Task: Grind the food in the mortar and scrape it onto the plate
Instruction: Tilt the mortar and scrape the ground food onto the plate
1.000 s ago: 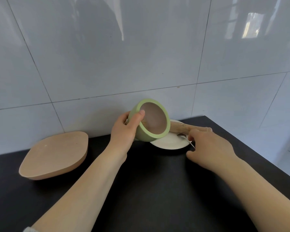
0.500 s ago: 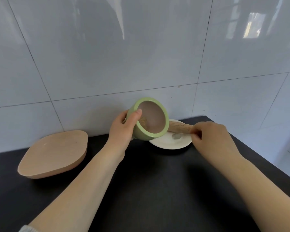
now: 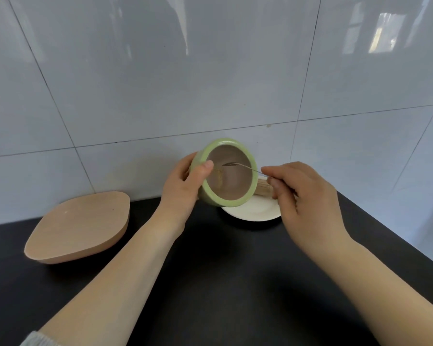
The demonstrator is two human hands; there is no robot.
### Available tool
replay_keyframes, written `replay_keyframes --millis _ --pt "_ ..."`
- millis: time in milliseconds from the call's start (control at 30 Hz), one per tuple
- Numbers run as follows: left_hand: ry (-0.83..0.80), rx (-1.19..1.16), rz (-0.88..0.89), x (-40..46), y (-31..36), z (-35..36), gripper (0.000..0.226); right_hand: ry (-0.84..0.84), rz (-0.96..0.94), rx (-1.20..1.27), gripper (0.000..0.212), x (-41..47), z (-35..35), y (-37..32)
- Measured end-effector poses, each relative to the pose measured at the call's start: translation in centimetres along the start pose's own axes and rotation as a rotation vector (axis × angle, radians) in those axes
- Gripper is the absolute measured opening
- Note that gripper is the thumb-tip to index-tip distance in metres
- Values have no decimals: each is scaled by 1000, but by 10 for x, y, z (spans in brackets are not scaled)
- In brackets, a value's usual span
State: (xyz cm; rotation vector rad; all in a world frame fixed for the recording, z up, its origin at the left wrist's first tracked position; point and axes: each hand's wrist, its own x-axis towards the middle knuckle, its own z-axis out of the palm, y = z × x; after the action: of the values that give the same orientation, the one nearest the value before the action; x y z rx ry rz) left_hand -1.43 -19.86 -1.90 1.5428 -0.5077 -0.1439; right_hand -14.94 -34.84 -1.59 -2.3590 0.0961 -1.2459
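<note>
Glossy pale wall tiles [image 3: 210, 71] rise behind a black counter [image 3: 223, 283], where a tan bowl [image 3: 80, 226] sits off to the left. At the back, the left hand [image 3: 183, 186] grips the green mortar [image 3: 226, 172], thumb hooked over its rim, and holds it tipped on its side above the white plate [image 3: 255, 211], mouth facing the camera. The right hand [image 3: 303, 196] pinches the handle of a thin metal spoon [image 3: 240, 166], whose bowl reaches inside the mortar near a streak of ground food [image 3: 219, 177] clinging to the inner wall. A wooden pestle [image 3: 264, 188] lies across the plate behind the mortar. Grinding looks finished; this appears to be the scraping step. Next, the spoon likely needs to drag that streak toward the lower lip, with the mortar tilted further so the food drops on the plate rather than the counter.
</note>
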Motion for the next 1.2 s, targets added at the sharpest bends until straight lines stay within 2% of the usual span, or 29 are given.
replay_keyframes --millis 133,333,567,1000,1200 --pt "17 278 236 2 6 6 74 -11 21 -15 28 1 1 3" --pt "28 440 290 13 7 16 84 -68 105 -55 24 1 3 17" --pt "-8 673 444 16 5 24 89 -109 173 -55 23 6 -1 32" --pt "-135 896 601 22 5 38 92 -119 225 -62 25 3 6 46" --pt "-203 1075 779 27 11 35 89 -165 293 -83 28 3 9 51"
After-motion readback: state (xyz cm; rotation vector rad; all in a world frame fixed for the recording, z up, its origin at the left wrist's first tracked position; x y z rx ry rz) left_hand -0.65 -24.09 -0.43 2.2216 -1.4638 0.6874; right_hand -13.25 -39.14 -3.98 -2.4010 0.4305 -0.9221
